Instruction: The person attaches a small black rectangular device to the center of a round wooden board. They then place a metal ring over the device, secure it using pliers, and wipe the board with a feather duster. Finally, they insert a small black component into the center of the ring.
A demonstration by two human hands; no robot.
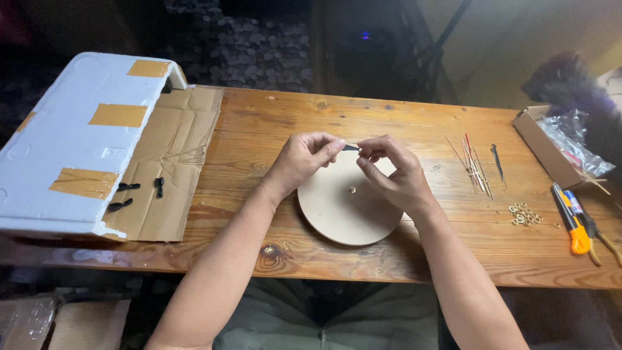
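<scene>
Most open room is the bare strip of table [272, 116] along the far edge, plus the front edge near the knot. Left side is blocked: a white foam box [71, 142] sits over a flattened cardboard sheet [175, 162] with small black pieces [129, 194] lying on it. The middle is taken by the round wooden disc [343, 207]. To the right you'd have to dodge thin sticks [474, 165], a pile of brass rings [525, 215], a cardboard box [544, 146] and an orange cutter [573, 223].
</scene>
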